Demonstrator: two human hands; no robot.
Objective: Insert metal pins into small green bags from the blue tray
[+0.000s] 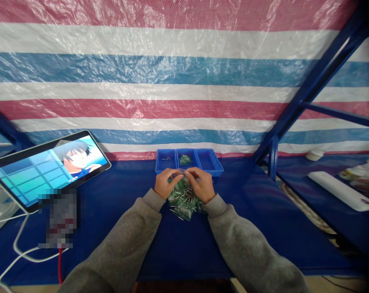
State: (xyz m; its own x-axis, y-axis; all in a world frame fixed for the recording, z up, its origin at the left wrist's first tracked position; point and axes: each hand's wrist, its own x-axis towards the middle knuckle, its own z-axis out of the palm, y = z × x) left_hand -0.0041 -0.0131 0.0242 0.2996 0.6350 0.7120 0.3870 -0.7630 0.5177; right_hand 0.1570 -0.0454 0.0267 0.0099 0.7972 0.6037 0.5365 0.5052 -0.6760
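Over a heap on the blue tabletop, my left hand point(166, 183) and my right hand point(201, 185) are close together, fingertips pinched. Between them shows the edge of what looks like a small clear plastic bag point(181, 171); the fingers hide most of it. Under and in front of the hands lies a pile of small green-tinted plastic packets point(184, 209) mixed with loose short metal pins point(188, 194). Just behind the hands stands a blue tray with three compartments point(211, 162). A bent metal piece lies in its left compartment, and several green packets point(184, 158) are in the middle one.
At the left a tablet point(50, 169) leans upright, with white cables and a blurred-out item point(62, 219) before it. Blue metal frame bars point(289, 118) rise at the right. Beyond them lies a long white object point(339, 190). A striped plastic sheet point(172, 93) hangs behind.
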